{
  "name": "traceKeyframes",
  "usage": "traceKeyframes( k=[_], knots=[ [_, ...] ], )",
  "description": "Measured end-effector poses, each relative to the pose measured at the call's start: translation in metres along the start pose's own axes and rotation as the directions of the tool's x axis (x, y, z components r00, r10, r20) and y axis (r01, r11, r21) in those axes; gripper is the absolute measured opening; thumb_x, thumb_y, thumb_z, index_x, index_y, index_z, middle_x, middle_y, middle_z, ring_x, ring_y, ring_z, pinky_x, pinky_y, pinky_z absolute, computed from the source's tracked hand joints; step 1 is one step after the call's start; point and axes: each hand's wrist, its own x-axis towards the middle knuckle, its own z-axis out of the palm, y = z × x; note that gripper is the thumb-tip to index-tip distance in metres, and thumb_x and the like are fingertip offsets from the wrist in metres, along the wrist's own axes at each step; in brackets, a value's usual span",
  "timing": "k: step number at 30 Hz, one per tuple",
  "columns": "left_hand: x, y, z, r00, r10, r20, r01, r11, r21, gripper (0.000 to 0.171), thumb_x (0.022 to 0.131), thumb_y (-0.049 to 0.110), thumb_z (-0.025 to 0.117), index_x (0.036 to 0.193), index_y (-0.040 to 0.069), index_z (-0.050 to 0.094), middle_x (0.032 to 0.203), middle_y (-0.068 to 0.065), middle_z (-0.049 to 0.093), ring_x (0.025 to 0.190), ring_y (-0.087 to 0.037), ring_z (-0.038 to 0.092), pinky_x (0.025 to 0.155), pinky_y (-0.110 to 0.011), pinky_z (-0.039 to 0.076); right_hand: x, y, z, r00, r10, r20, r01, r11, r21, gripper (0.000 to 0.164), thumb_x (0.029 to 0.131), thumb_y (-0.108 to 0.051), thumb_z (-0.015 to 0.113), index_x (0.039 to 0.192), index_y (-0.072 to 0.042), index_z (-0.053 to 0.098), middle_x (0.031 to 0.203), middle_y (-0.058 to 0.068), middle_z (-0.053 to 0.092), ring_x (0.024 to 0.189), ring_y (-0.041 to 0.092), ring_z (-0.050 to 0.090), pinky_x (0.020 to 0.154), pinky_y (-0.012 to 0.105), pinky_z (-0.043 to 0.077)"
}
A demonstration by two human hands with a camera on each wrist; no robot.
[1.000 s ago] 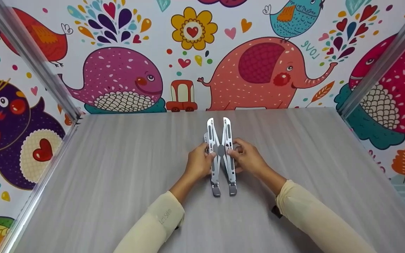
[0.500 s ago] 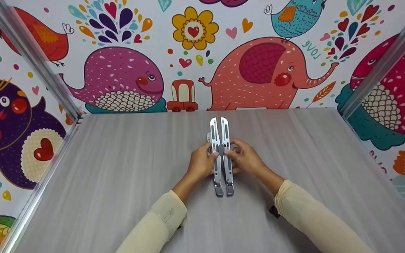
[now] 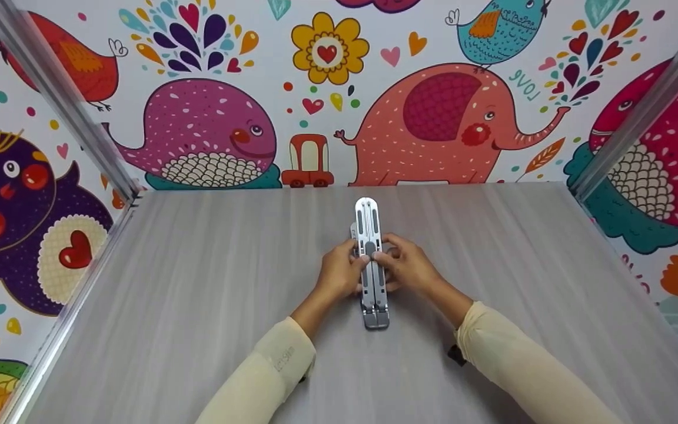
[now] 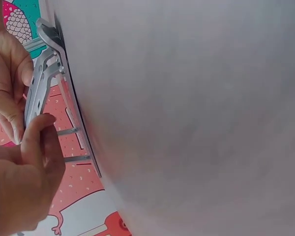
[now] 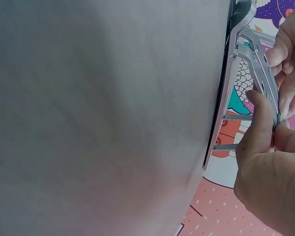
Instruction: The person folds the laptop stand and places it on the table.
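Note:
A silver folding laptop stand [image 3: 366,221] with grey pads stands on the table in the head view, its two long arms side by side and nearly touching. From its left side my left hand [image 3: 340,271] grips one arm, thumb on top and fingers underneath. My right hand [image 3: 412,265] holds the other arm the same way, with both thumbs close to the grey centre joint. In the left wrist view the upper arms of the stand [image 4: 39,86] slope above its base rail, joined by thin struts. Fingertips under the stand are partly hidden.
The wood-grain tabletop [image 3: 215,294] spreads around the stand. Behind it rises a wall [image 3: 315,106] printed with cartoon animals. Metal posts [image 3: 62,100] stand at the table's far corners.
Both hands have moved inward, bringing the stand's two spread arms together until they lie side by side. The crossed struts between them are now covered from above.

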Motion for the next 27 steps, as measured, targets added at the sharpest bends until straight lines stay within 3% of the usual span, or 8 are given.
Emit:
traceKeyframes(
  k=[21, 27],
  knots=[
    [-0.0001, 0.003, 0.0026, 1.0, 0.013, -0.009, -0.013, 0.999, 0.036, 0.029, 0.101, 0.011, 0.061, 0.129, 0.004, 0.063, 0.081, -0.006, 0.068, 0.065, -0.016, 0.066, 0.051, -0.027, 0.055, -0.003, 0.0006, -0.0023, 0.999, 0.027, 0.017, -0.027, 0.999, -0.028, 0.031, 0.102, -0.024, 0.062, 0.131, -0.03, 0.059, 0.099, 0.015, 0.07, 0.075, 0.024, 0.074, 0.061, 0.041, 0.063],
    [-0.0002, 0.0017, 0.0035, 0.997, 0.072, -0.025, -0.068, 0.988, 0.136, 0.031, 0.102, 0.013, 0.06, 0.132, 0.006, 0.063, 0.092, -0.009, 0.073, 0.075, -0.016, 0.065, 0.063, -0.032, 0.055, -0.0043, 0.0005, -0.0012, 1.0, 0.002, 0.002, -0.002, 0.998, -0.055, 0.028, 0.102, -0.023, 0.062, 0.13, -0.028, 0.06, 0.097, 0.014, 0.071, 0.076, 0.024, 0.075, 0.061, 0.041, 0.063]
  ],
)
